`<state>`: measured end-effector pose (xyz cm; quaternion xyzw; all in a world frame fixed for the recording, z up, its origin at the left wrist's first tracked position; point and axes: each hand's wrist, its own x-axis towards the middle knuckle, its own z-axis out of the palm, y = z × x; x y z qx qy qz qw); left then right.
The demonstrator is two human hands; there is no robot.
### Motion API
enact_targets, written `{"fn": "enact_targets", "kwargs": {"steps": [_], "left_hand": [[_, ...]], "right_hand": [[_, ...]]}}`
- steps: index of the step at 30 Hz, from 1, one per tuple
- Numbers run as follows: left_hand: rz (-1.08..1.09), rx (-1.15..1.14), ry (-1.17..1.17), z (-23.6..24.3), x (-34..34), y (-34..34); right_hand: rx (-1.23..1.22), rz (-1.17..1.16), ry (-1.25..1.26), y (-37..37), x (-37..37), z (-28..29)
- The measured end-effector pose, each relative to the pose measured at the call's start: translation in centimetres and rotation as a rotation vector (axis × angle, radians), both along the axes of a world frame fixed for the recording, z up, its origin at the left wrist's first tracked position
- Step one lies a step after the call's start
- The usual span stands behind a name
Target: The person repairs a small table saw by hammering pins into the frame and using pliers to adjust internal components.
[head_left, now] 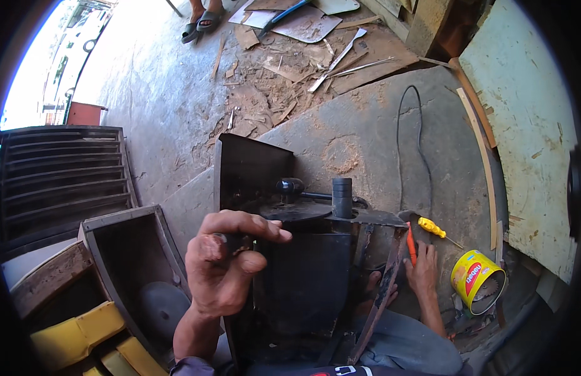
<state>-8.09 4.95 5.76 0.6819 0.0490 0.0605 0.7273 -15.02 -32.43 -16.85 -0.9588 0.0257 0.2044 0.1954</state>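
We see a yellow can [477, 280] on its side at right, its contents unclear. A dark box [137, 263] at left holds a grey disc [160, 308]. Sawdust and scraps cover the concrete floor [171, 94]. Our left hand [224, 263] pinches something small over the black cabinet [303, 276]. Our right hand [422, 266] rests there, fingers round an orange tool [411, 245].

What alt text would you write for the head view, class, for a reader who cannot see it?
A person's left hand is raised, fingers pinched, over a dark metal box, while the right hand rests at its right edge by an orange tool. A yellow screwdriver and yellow tin lie to the right on a dusty concrete floor strewn with wood scraps.
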Motion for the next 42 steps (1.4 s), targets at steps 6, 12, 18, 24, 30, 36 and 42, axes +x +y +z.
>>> {"fn": "enact_targets", "kwargs": {"steps": [6, 12, 18, 24, 30, 36, 42], "left_hand": [[-0.037, 0.115, 0.020, -0.7, 0.1, -0.2], [-0.071, 0.304, -0.005, -0.1, 0.1, -0.6], [-0.121, 0.435, 0.007, -0.3, -0.2, -0.6], [-0.073, 0.364, -0.003, -0.8, -0.7, -0.6], [-0.095, 0.403, -0.032, -0.9, -0.8, -0.7], [-0.092, 0.450, 0.005, -0.6, -0.8, -0.8], [-0.124, 0.488, -0.025, -0.7, -1.0, -1.0]], "right_hand": [[0.078, -0.025, -0.006, -1.3, 0.6, -2.0], [0.211, -0.156, -0.081, -1.3, 0.4, -1.5], [0.265, -0.227, -0.096, -0.9, 1.3, 0.9], [0.443, -0.451, -0.036, -1.6, 2.5, 3.0], [0.555, -0.475, -0.077, -1.1, 5.4, 8.2], [0.713, -0.571, -0.082, -0.3, 5.7, 10.8], [0.779, -0.454, -0.113, -0.2, 5.5, 12.8]]}}
